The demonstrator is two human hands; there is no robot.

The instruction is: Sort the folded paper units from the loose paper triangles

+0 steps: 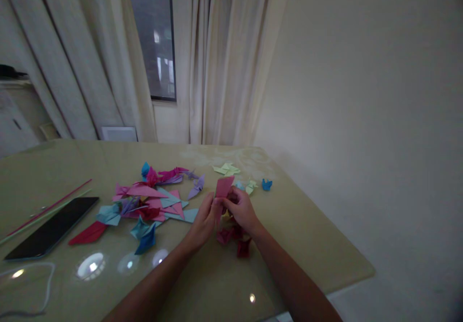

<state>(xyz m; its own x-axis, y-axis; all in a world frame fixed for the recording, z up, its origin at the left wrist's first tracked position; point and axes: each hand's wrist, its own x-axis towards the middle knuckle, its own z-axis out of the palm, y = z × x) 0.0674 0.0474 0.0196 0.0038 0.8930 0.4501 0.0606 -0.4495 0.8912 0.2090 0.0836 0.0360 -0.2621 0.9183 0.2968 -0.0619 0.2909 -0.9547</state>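
My left hand (204,221) and my right hand (241,211) meet over the table's middle, fingers pinched on a pink folded paper (224,187) that stands up between them. Under my hands lie dark red folded pieces (235,241). A heap of pink, blue and purple origami pieces (152,199) spreads to the left of my left hand.
A dark tablet (54,228) lies at the left with thin pink and green sticks (50,208) beside it. Pale green paper (226,169) and a small blue piece (266,184) sit behind my hands. The glossy table (307,245) ends at the right; curtains and a window stand behind.
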